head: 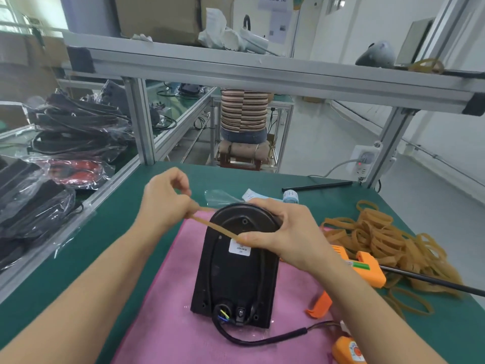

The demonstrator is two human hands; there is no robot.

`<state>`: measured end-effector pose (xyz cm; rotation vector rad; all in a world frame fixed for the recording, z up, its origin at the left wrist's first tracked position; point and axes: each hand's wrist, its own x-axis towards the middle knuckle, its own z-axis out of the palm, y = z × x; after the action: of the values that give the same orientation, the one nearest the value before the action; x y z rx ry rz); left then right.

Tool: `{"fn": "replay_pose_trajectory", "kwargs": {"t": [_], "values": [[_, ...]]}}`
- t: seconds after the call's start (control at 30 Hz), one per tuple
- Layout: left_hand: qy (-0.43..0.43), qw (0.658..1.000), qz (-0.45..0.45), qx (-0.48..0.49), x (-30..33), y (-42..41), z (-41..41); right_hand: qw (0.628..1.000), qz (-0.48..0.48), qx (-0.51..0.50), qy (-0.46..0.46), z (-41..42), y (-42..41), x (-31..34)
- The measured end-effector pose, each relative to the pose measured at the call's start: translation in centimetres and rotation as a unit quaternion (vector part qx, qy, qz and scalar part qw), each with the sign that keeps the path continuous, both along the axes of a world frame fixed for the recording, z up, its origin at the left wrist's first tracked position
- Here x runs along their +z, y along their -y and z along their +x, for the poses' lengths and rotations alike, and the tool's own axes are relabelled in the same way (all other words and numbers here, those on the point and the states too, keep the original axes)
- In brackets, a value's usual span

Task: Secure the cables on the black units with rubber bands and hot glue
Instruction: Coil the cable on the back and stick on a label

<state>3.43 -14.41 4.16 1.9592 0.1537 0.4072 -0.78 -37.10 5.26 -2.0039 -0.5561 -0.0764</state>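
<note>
A black unit (236, 279) with a rounded far end lies flat on a pink cloth (162, 311). A black cable (252, 340) runs round its back and out at the near end. A tan rubber band (212, 227) is stretched over the unit's far end between both hands. My left hand (165, 203) pinches one end of the band, to the left of the unit. My right hand (283, 237) pinches the other end over the unit's white label (239, 250). An orange hot glue gun (367, 269) lies to the right of the unit.
A heap of rubber bands (388, 240) fills the right of the green table (86, 258). Bagged black cables (76, 127) and black units (29, 206) sit at the left. An aluminium frame post (141, 122) stands behind. A person sits beyond the table. A black glue stick (317, 186) lies at the far edge.
</note>
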Motion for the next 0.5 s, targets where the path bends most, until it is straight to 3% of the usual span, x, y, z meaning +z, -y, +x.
{"fn": "replay_pose_trajectory", "kwargs": {"t": [0.1,0.27,0.37,0.43,0.5], "values": [[-0.054,0.987,-0.149,0.005,-3.5,-0.2,-1.4,1.0,0.022,0.007,-0.003,-0.1,-0.2,-0.1],[-0.146,0.945,-0.282,-0.083,-6.2,1.6,-3.5,0.999,0.032,0.006,-0.029,0.4,-0.1,-0.2],[-0.131,0.927,-0.325,-0.13,-5.2,2.4,-3.4,0.999,0.026,0.0,-0.037,0.8,-0.1,-0.3],[-0.128,0.884,-0.405,-0.196,-5.0,2.9,-3.9,0.999,0.031,-0.015,-0.041,1.2,0.1,-0.6],[-0.129,0.855,-0.415,-0.284,-5.7,3.0,-4.9,0.998,0.036,-0.029,-0.053,1.6,0.3,-0.9]]}}
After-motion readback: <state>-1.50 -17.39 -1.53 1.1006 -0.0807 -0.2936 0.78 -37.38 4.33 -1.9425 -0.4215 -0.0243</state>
